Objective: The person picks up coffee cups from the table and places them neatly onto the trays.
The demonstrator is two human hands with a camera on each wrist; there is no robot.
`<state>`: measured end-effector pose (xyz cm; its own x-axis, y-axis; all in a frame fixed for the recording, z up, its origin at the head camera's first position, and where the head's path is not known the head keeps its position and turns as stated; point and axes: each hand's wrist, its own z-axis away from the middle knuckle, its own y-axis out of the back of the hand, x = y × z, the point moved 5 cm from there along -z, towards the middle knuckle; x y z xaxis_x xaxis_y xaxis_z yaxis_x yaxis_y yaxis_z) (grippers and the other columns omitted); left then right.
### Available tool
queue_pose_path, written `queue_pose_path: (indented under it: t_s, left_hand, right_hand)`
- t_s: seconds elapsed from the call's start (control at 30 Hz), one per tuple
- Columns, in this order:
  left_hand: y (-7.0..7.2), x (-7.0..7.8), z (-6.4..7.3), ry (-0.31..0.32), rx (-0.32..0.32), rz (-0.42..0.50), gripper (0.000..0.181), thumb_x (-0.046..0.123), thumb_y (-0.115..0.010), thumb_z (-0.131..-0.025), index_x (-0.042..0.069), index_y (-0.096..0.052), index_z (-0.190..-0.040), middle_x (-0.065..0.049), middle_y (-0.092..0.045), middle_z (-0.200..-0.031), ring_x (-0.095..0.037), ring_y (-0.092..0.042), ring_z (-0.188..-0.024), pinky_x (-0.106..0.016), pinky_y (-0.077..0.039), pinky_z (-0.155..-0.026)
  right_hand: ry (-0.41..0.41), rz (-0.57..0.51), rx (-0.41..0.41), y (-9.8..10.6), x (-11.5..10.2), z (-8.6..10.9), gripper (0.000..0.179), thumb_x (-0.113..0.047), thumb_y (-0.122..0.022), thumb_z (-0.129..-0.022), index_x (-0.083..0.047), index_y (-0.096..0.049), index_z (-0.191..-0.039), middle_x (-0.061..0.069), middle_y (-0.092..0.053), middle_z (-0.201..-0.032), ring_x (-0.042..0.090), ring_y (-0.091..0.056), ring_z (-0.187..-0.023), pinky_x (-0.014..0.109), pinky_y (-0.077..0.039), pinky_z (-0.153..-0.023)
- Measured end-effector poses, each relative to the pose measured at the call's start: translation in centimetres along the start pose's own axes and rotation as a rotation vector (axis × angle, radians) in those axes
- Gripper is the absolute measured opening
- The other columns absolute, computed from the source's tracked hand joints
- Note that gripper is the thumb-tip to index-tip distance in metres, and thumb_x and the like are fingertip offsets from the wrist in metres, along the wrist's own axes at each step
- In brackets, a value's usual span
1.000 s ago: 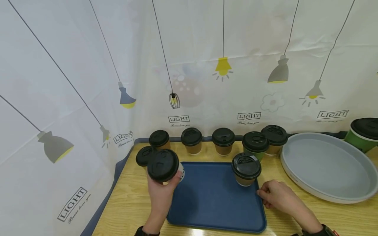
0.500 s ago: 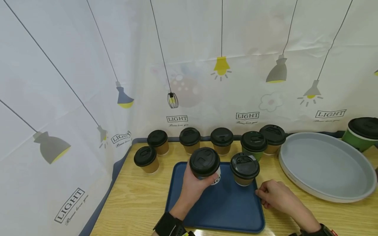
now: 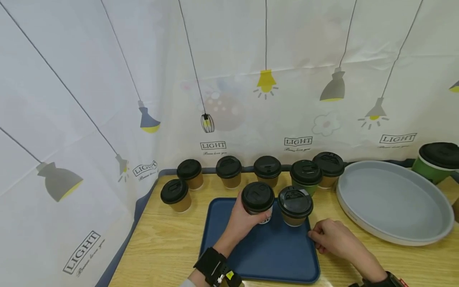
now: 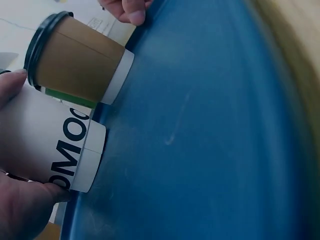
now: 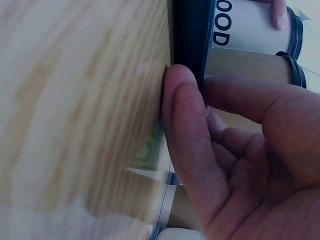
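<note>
My left hand [image 3: 241, 221] grips a white paper coffee cup [image 4: 42, 130] with a black lid and dark lettering. It is upright over the far part of the blue tray [image 3: 269, 255], its base at or just above the surface; I cannot tell which. Close on its right, a brown paper cup [image 3: 295, 203] with a black lid stands on the tray's far right corner. My right hand [image 3: 334, 239] pinches the tray's right rim between thumb and finger, as the right wrist view shows. The left hand's fingers behind the cup are partly hidden.
Several lidded brown cups [image 3: 229, 171] and a green cup [image 3: 306, 175] stand beyond the tray along the back. Another brown cup [image 3: 175, 195] is at the left. A round grey tray [image 3: 394, 203] lies on the right, with a larger green cup [image 3: 435, 161] behind it.
My left hand has carried the white cup from the left side, over the tray, rightward to beside the brown cup. The right hand has kept its place at the rim.
</note>
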<state>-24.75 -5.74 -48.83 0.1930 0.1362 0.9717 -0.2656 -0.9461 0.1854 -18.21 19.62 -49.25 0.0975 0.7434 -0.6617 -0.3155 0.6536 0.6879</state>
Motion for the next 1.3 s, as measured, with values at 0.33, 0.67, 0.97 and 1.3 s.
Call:
queue_pose_path:
  t_s: [0.33, 0.67, 0.97, 1.3]
  left_hand:
    - [-0.1, -0.1, 0.3, 0.036, -0.008, -0.026, 0.086, 0.021, -0.087, -0.082, 0.018, -0.039, -0.153, -0.004, -0.056, -0.141, -0.023, -0.056, -0.126, -0.052, -0.043, -0.106]
    - [-0.3, -0.4, 0.5, 0.055, -0.011, 0.005, 0.087, 0.018, -0.087, -0.082, 0.019, -0.037, -0.154, -0.003, -0.055, -0.141, -0.022, -0.056, -0.127, -0.05, -0.043, -0.107]
    - [-0.1, -0.4, 0.6, 0.048, -0.028, -0.01, 0.092, 0.02, -0.088, -0.082, 0.021, -0.034, -0.157, -0.003, -0.052, -0.143, -0.021, -0.055, -0.125, -0.048, -0.043, -0.105]
    - [1.5, 0.9, 3.3, 0.134, -0.08, 0.089, 0.1, 0.023, -0.075, -0.095, 0.022, -0.006, -0.168, -0.007, -0.016, -0.172, -0.025, -0.014, -0.158, -0.047, -0.02, -0.126]
  right_hand:
    - [-0.013, 0.014, -0.001, -0.4, -0.1, 0.3, 0.029, -0.015, -0.068, -0.1, -0.011, -0.066, -0.071, 0.001, -0.062, -0.061, 0.016, -0.061, -0.054, 0.029, -0.048, -0.052]
    - [-0.023, 0.028, -0.006, -0.7, -0.2, 0.6, 0.03, -0.015, -0.068, -0.1, -0.011, -0.066, -0.07, 0.001, -0.062, -0.06, 0.015, -0.062, -0.053, 0.029, -0.048, -0.052]
    - [0.012, 0.034, -0.002, -0.7, -0.4, 0.4, 0.031, -0.015, -0.068, -0.099, -0.011, -0.066, -0.069, 0.0, -0.062, -0.059, 0.015, -0.062, -0.052, 0.029, -0.047, -0.051]
    - [0.04, 0.025, -0.016, 0.0, -0.2, 0.0, 0.03, -0.015, -0.066, -0.101, -0.01, -0.067, -0.071, 0.001, -0.063, -0.061, 0.015, -0.063, -0.054, 0.031, -0.05, -0.053]
